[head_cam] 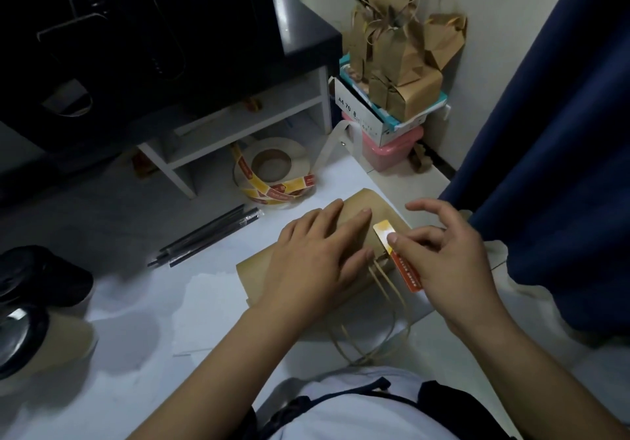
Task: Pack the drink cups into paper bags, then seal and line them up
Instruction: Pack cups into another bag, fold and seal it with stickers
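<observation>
A brown paper bag [368, 206] lies on its side on the white table [136, 320], its twine handles [381, 306] trailing toward me. My left hand [317, 252] presses flat on the bag with straight fingers. My right hand [446, 259] pinches a yellow and orange sticker strip [397, 255] and holds it against the bag's folded top, thumb on the strip. Two drink cups with black lids [37, 303] stand at the table's left edge.
A roll of stickers [272, 174] sits behind the bag near a white shelf unit [238, 122]. Dark wrapped straws [208, 235] lie left of the bag. Several brown bags [399, 54] are piled on boxes at the back right. A blue curtain [552, 133] hangs at right.
</observation>
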